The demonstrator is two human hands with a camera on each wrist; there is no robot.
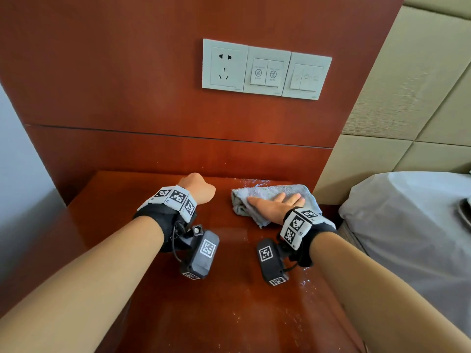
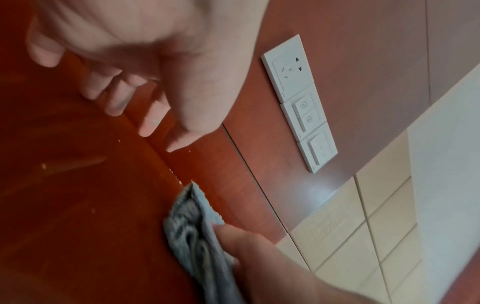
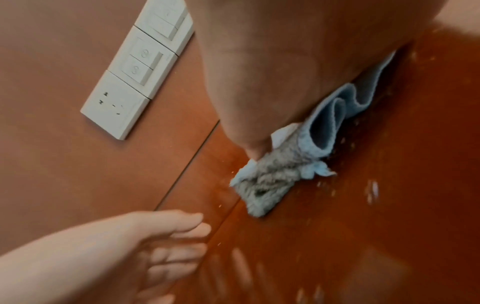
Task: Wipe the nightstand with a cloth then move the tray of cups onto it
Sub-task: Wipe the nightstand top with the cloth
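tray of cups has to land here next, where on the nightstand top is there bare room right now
The front half of the nightstand, nearer than both wrists, is bare wood with scattered specks. The back left corner, between the left hand and the left edge, is bare too. The back right is crowded: the right hand presses the cloth flat against the wall panel.

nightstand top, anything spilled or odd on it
Yes. Pale specks or droplets are scattered on the nightstand, mostly along the back edge by the cloth and near the front right. What they are cannot be told. The right hand presses flat on the bunched cloth; the left hand holds nothing.
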